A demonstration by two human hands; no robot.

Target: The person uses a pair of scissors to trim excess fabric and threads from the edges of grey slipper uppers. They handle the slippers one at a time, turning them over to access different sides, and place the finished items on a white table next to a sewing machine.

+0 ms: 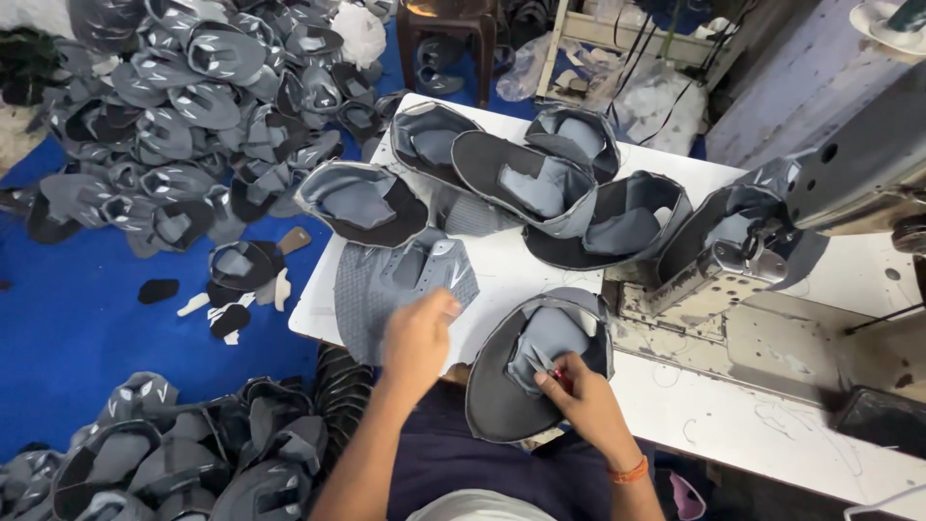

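Grey-and-black stitched shoe upper (535, 371) sits at the near bench (521, 270) edge, right hand (584, 400) pinching small snips (545, 362) closed against it, probably for trimming threads. Left hand (417, 338) presses fingers-down on a flat grey mesh upper (405, 280); can't tell if it's actually gripping.

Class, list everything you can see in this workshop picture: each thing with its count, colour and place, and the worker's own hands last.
Table: one, white, centre.
Sewing machine: one, grey metal, right on the table.
Stitched shoe uppers: about five, grey and black, chained across the table's far side.
Flat upper: one, grey, table's left edge.
Upper in hand: one, grey and black, near edge.
Piles of uppers: two heaps, grey, on the floor, upper left and lower left.
Floor covering: one, blue, left.
Stool: one, brown, top centre.
Left hand: reaching to the flat upper.
Right hand: holding a small snipping tool, orange wristband.
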